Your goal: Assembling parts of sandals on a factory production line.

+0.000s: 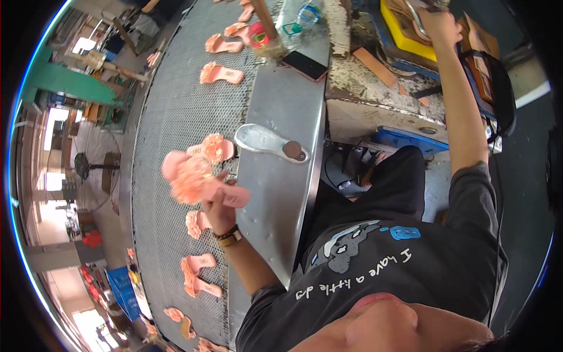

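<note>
My left hand [219, 212], with a watch on the wrist, is closed around a pink slide sandal [236, 196] with a large ruffled flower on its strap. It is held over the near edge of the mesh conveyor. Just behind it on the mesh lies another pink flower sandal [218, 148]. A shiny metal sole-shaped plate [261, 139] with a round brown piece [292, 150] on it rests on the metal ledge. Far to the right, my right hand [441, 28] is closed over a metal object [417, 19] at the yellow tray [404, 42]; its kind is unclear.
Several pink sandals [221, 73] lie along the mesh conveyor [170, 117]. A black phone [305, 65] and rolls of tape [258, 36] sit on the metal ledge [275, 217]. Tan strips [375, 68] lie on a worn bench, with a black bag [505, 100] hanging beside it.
</note>
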The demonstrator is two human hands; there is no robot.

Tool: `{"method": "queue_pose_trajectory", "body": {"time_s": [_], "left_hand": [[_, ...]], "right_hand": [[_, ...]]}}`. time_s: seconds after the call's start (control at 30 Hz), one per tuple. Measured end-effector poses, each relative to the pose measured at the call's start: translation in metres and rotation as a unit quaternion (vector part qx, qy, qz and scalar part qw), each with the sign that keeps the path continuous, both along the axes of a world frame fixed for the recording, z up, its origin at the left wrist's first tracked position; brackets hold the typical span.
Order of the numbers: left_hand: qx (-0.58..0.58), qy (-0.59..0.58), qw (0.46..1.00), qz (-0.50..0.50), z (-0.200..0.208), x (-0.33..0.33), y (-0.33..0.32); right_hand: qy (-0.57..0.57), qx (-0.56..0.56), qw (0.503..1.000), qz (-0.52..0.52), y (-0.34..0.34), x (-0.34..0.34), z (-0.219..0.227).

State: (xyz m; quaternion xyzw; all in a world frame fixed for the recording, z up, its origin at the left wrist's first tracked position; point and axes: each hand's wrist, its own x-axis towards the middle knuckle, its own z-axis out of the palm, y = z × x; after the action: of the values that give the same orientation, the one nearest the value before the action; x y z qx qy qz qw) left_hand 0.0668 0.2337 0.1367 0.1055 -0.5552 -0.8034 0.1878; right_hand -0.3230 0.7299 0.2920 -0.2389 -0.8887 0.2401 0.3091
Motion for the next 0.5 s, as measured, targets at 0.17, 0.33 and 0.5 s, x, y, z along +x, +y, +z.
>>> {"method": "queue_pose_trajectory", "body": {"time_s": [0.17, 0.33, 0.5], "left_hand": [[0.054, 0.037, 0.998, -0.008, 0.009, -0.02, 0.073], [0.122, 0.025, 0.984, -0.124, 0.005, -0.008, 0.099], [0.243, -0.073, 0.956, -0.147, 0.013, -0.002, 0.176]], "right_hand": [[0.031, 0.153, 0.988, 0.021, 0.074, -0.073, -0.064], [0.142, -0.034, 0.98, 0.135, 0.033, -0.035, -0.077], [0.164, -0.48, 0.795, 0.333, -0.087, 0.134, -0.094]]}}
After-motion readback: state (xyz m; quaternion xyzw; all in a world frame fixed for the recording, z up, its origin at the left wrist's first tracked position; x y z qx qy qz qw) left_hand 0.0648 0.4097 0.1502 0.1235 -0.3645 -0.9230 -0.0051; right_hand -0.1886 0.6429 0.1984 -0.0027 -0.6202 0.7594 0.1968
